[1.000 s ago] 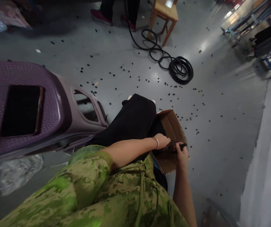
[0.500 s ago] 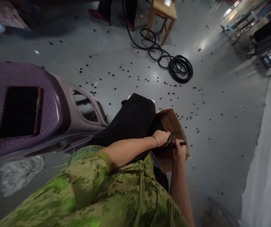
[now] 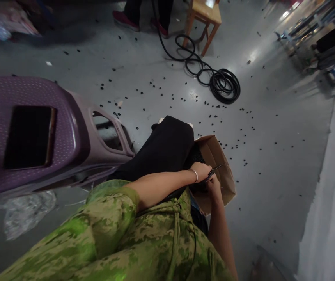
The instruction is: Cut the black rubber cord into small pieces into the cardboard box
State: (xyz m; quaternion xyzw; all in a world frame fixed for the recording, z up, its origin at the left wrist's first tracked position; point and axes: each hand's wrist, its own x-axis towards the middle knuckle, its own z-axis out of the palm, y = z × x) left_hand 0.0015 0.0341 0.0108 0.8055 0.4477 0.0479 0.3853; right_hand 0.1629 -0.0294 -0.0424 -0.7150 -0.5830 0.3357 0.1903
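**Hands close together over the cardboard box, scissors in the left**

From my remote seat I start with the biggest thing: the grey floor [image 3: 272, 156], littered with small black bits [image 3: 237, 146]. At the left stands a purple plastic stool [image 3: 38, 132], with crumpled clear plastic [image 3: 23, 214] on the floor near it. At the far side lies a coiled black hose [image 3: 222, 84] beside a wooden chair [image 3: 204, 17], and another person's feet [image 3: 126, 19] show at the top edge.

Nearer, the person's black trouser leg [image 3: 167, 148] runs toward an open cardboard box [image 3: 225, 175], which sits on the floor just right of the knee and holds dark pieces I cannot make out.

The left hand [image 3: 201, 171], a bracelet at its wrist, has its grip closed round a pair of scissors [image 3: 214, 170], whose blades point up and right over the box. The right hand [image 3: 214, 187] sits just below, touching or nearly touching the left; its fingers are curled, but whether they clamp anything I cannot tell.

The change: a second ago the right hand held a thin dark piece out to the right, clear of the left. Half a second ago it was still visible. Now the hand has drawn in under the scissors and the piece no longer shows. I judge the work has moved to the blades.
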